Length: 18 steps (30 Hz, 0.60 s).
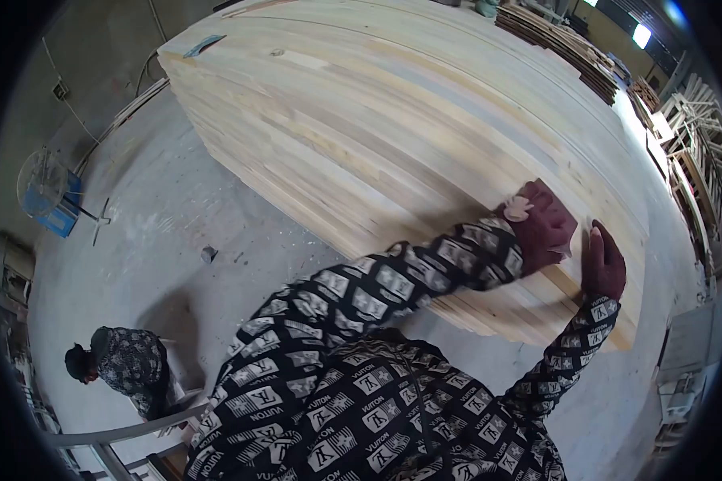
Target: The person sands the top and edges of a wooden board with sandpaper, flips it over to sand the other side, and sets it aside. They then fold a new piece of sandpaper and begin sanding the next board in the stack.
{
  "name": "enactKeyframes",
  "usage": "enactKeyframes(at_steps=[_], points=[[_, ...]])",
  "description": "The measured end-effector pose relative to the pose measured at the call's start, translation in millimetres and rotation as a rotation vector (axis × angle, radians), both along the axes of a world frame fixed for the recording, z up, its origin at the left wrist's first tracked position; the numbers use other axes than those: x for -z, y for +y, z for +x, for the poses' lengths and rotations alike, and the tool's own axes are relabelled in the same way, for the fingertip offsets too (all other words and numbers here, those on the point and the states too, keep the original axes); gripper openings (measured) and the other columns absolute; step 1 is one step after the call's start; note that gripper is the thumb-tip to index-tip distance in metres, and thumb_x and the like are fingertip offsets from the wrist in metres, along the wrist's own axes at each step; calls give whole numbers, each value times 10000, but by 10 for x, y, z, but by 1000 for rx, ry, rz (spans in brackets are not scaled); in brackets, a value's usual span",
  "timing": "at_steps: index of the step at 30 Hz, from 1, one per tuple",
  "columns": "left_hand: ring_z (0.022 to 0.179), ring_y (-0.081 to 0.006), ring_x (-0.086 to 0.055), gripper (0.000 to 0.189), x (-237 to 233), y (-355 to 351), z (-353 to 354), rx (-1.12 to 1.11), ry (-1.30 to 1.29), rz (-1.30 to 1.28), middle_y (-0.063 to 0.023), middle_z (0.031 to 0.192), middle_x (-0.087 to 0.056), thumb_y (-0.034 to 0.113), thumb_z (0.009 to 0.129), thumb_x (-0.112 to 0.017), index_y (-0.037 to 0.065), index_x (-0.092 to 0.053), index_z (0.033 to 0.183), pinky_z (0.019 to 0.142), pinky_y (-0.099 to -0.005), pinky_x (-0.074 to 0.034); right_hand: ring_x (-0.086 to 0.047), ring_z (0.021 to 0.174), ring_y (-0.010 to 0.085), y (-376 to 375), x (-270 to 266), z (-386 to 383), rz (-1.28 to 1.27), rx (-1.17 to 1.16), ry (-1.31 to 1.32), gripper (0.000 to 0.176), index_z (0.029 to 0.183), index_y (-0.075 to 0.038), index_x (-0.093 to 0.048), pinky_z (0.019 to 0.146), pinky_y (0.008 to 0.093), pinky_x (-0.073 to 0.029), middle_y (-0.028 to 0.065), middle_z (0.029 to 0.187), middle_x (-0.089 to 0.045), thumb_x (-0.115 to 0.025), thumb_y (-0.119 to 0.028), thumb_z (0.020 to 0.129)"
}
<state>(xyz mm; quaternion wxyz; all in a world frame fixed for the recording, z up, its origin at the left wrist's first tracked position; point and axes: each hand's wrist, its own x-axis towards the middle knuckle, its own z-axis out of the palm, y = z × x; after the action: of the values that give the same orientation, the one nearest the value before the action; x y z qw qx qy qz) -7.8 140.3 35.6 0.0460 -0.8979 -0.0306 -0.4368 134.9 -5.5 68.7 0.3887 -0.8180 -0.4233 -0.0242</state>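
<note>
My left hand [537,224], in a dark red glove, reaches across my body to the right part of a big pale wooden panel stack [361,136]. Under and around its fingers shows a dark red flat sheet [568,223] that looks like sandpaper, pressed on the top board. A pale crumpled patch sits at the glove's left side; I cannot make out what it is. Close by, my right hand [606,264], also gloved, is over the board near its right end. Its thumb and fingers are apart, and nothing shows in them.
A small blue strip [204,46] lies on the stack's far left corner. On the floor stand a blue fan-like machine [52,200] and a small grey lump [208,254]. Another person [128,365] bends at lower left, beside a metal rail [128,433]. Wood piles [686,120] line the right.
</note>
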Motion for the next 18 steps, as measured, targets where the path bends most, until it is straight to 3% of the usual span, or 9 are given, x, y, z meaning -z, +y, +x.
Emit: enactKeyframes(at_steps=[6,7,8,9,11,14,15,16,18], points=[[857,-263,-618,147,-58,1475,-1361,-300,74,135,-79,915,-643,146,745,-553,96,-625,863,739,-411,-490,-573,1084,214,17,46,14,72,-51,54,395,1160,-20,-605,956,307,-400,152,1124,-633,-497,-317,923],[960,-256,-601,152,-42,1749,-1796,-211,-44,16,-66,1037,-645,159,787,-532,114,-637,888,806,-400,-474,-572,1085,214,16,43,15,76,-33,57,393,1161,-22,-605,956,307,-400,152,1123,-633,-499,-315,923],[1034,-260,-577,182,-88,1941,-2119,-375,1,-167,-64,1101,-636,191,846,-506,124,-648,938,874,-408,-452,-595,1034,200,23,44,-7,110,-6,65,378,1152,-37,-614,915,300,-429,150,1084,-648,-528,-316,912],[1086,-295,-535,372,-151,2160,-2465,-606,262,-67,-78,1246,-557,324,928,-404,113,-602,1163,962,-389,-410,-595,1034,200,29,22,-11,110,0,71,378,1152,-37,-614,915,300,-429,150,1084,-648,-528,-316,912],[1110,-274,-543,354,-184,2299,-2667,-1022,90,-490,-146,1176,-590,297,936,-381,119,-613,1135,949,-404,-429,-598,1025,198,17,-13,-25,53,17,21,380,1154,-34,-612,909,297,-430,147,1082,-649,-529,-316,913],[1056,-262,-585,347,154,2702,-2266,-732,286,102,-139,1137,-613,313,912,-434,84,-615,1098,924,-373,-464,-599,1016,196,17,-1,-28,82,-1,16,378,1156,-31,-610,899,295,-434,149,1077,-650,-525,-311,917],[1037,-276,-593,315,-15,2290,-1743,-637,199,-5,-128,1103,-627,283,892,-463,71,-625,1061,904,-382,-471,-599,1016,196,22,-4,-23,82,-7,11,378,1156,-31,-610,899,295,-434,149,1077,-650,-525,-311,917],[1024,-287,-592,296,34,1980,-1182,-876,343,188,-116,1072,-636,269,886,-479,73,-629,1050,899,-389,-467,-598,1021,196,23,4,-11,82,-2,18,376,1157,-32,-609,904,295,-433,148,1081,-649,-525,-309,918],[1072,-285,-560,291,-187,1052,-345,-722,555,-172,-94,1118,-614,302,895,-490,101,-637,1044,960,-407,-414,-596,1027,196,25,22,16,74,-14,12,373,1158,-32,-608,908,295,-432,148,1085,-647,-524,-306,920]])
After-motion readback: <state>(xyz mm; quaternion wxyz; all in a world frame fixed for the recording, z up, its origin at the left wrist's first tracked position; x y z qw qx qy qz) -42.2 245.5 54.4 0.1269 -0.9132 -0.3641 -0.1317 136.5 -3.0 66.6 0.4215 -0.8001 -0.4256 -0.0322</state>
